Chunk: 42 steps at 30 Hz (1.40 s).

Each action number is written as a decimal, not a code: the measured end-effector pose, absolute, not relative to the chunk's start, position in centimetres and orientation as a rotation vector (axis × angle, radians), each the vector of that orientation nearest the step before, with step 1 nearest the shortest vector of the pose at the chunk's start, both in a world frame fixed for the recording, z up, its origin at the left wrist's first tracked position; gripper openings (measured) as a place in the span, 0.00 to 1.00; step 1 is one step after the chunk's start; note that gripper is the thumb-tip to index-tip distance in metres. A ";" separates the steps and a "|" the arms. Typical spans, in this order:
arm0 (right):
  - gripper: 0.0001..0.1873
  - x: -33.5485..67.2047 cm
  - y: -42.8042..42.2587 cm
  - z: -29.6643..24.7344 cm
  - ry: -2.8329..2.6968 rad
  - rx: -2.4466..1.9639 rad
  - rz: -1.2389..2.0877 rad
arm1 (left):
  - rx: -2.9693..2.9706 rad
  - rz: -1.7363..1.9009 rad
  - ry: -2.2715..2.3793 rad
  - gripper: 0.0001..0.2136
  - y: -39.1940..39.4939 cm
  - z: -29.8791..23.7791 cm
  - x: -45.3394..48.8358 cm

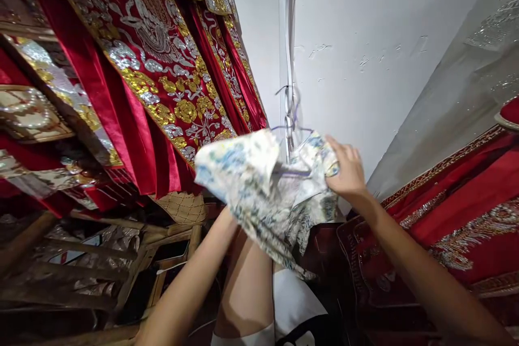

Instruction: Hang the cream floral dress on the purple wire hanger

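A floral shirt (247, 173), white with blue, yellow and dark leafy patterns, hangs on a thin purple hanger (292, 174) in front of me. Its dark hook rises near the white strap on the wall. My right hand (347, 168) is closed on the shirt's right shoulder, near the collar. My left forearm (194, 275) reaches up under the left side of the shirt, and the cloth hides that hand, so its fingers cannot be seen. The shirt's left part is lifted and blurred by motion, while its lower part droops in folds above my legs.
Red garments with gold and silver embroidery (162, 65) hang at the left. Below them stands a wooden chair (194, 240) with dark, phone-like objects. Another red beaded garment (466, 200) is at the right. A white strap (289, 27) runs down the pale wall (365, 16).
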State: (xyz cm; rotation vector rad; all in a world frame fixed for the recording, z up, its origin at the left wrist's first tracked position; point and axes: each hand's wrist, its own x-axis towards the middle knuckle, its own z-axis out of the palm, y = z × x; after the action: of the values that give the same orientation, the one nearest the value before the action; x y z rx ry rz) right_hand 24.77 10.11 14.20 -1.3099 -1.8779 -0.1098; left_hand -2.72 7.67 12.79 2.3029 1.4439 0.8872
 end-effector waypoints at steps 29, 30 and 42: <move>0.24 14.6 -0.5 0.0 -1.362 -1.045 1.163 | 0.895 1.433 1.119 0.33 -1.5 0.8 2.6; 0.24 15.0 -0.3 0.3 -1.401 -1.053 1.186 | 0.920 1.449 1.159 0.31 -1.5 0.8 2.5; 0.18 15.0 -0.6 1.4 -1.110 -1.057 1.291 | 1.004 1.879 1.602 0.31 -1.6 -2.0 3.9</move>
State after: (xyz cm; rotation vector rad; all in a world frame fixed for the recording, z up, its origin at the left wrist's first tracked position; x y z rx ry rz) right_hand 14.95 -0.62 1.43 -1.0573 -1.1103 1.2905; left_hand 3.86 -1.63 -2.02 1.0043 1.6018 1.8795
